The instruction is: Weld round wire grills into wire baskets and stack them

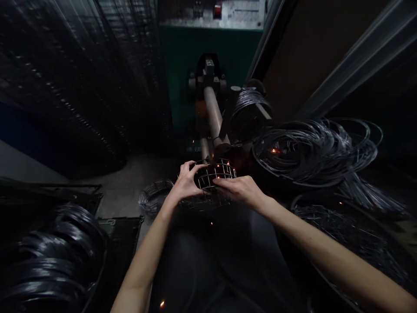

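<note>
A round wire basket of crossed metal rods sits at the electrodes of a spot welder, with orange sparks flying around it. My left hand grips its left side, thumb and fingers curled over the wire. On the right, my right hand holds the near rim between thumb and fingers. The welder's upper arm ends just above the basket's far side. Its lower arm runs in behind the basket, where the contact point is partly hidden.
Loose wire rings are heaped in a container at the right, above a tub of short wire pieces. Wire coils fill a bin at lower left. A wire bundle lies on the floor. Bright sparks fall near my lap.
</note>
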`<act>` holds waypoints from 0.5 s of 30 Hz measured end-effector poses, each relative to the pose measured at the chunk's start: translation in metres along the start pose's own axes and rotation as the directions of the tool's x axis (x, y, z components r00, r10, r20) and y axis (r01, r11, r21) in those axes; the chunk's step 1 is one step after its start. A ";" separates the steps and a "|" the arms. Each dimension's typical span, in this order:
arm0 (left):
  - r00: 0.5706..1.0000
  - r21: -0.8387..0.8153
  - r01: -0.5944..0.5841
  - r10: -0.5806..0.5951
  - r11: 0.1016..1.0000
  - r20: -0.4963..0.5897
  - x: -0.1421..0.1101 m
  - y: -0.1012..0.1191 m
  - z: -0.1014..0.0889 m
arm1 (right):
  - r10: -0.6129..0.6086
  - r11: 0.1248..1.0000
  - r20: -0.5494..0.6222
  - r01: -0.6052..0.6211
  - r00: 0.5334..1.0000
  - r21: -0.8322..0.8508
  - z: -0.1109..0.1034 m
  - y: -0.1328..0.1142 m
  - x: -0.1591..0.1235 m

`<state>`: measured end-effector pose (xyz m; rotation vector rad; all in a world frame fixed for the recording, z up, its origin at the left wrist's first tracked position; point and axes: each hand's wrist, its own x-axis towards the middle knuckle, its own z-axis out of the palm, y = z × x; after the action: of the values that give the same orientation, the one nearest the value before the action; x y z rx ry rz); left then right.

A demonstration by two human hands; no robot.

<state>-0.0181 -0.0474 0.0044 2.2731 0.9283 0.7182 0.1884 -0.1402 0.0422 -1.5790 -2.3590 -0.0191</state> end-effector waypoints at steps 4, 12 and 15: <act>1.000 0.014 0.007 -0.007 1.000 -0.019 0.017 -0.009 -0.002 | 0.037 0.998 -0.024 -0.039 0.999 -0.047 0.005 0.009 0.012; 0.999 0.020 -0.034 0.034 0.999 -0.035 0.027 -0.015 -0.003 | 0.161 0.979 -0.215 -0.129 0.963 0.155 0.012 0.021 0.004; 0.999 0.010 0.013 -0.012 1.000 -0.041 0.035 -0.016 -0.006 | 0.207 0.969 -0.229 -0.167 0.951 0.184 0.013 0.029 0.013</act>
<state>-0.0075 -0.0104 0.0064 2.2669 0.9664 0.7588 0.2066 -0.1145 0.0287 -1.6125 -1.9633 0.0176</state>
